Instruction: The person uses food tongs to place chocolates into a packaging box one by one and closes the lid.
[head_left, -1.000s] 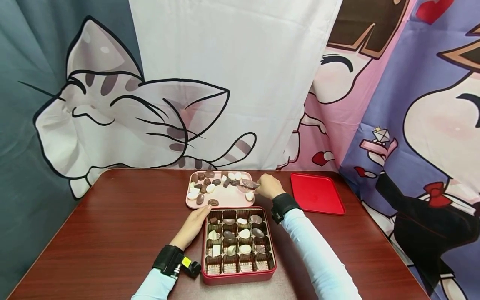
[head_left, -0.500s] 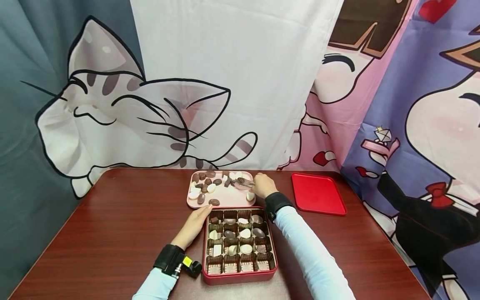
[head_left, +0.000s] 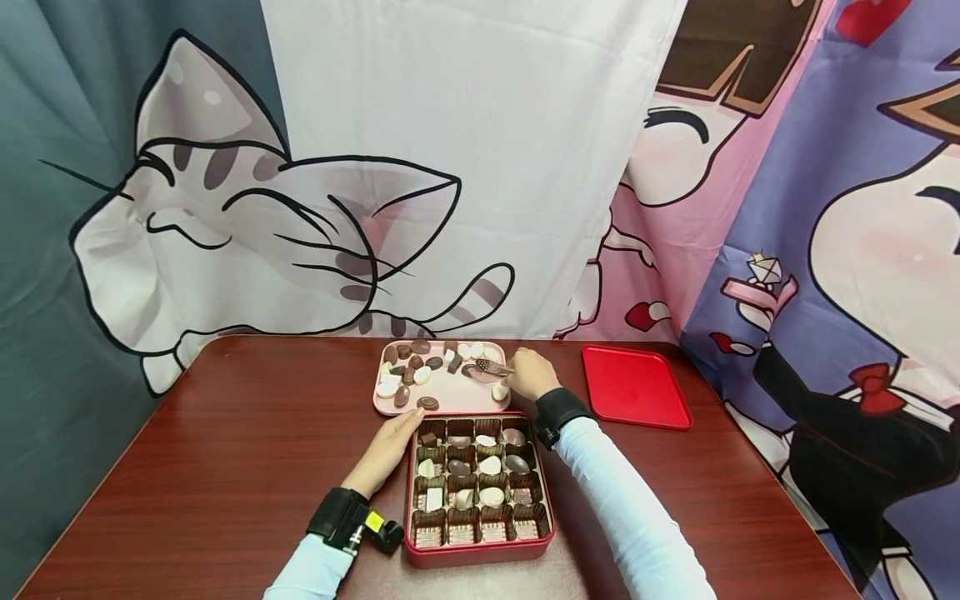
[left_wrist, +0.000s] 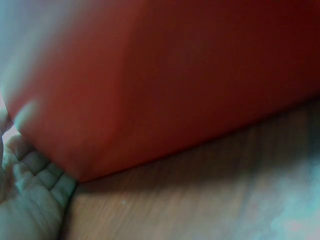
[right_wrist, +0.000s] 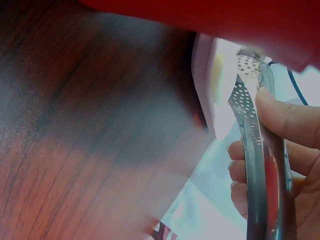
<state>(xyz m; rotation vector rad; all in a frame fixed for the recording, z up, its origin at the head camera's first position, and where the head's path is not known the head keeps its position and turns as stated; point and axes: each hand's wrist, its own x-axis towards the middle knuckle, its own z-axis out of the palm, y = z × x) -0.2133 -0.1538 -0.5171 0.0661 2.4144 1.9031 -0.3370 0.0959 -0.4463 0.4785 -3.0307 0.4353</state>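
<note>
My right hand (head_left: 534,373) grips metal serving tongs (right_wrist: 250,130) with perforated ends, thumb along one arm and fingers round the other. The ends reach over the right part of a pink tray (head_left: 457,402), close by a dark oval chocolate (head_left: 468,369). In the right wrist view the ends stand slightly apart. My left hand (head_left: 385,450) holds the far left corner of a red chocolate box (head_left: 480,557); in the left wrist view its fingers (left_wrist: 37,167) pass behind the corner, their tips hidden. Three rows of compartments hold chocolates; the near row has none.
Several brown and white chocolates (head_left: 422,376) lie on the tray, mostly at its left and back. A red lid (head_left: 637,386) lies flat to the right of the right hand. The brown table (head_left: 225,458) ends at a printed cloth backdrop.
My right hand moved slightly left, then back a little, with the tongs shifting over the dark chocolates at the tray's right. The left hand and box stay put.
</note>
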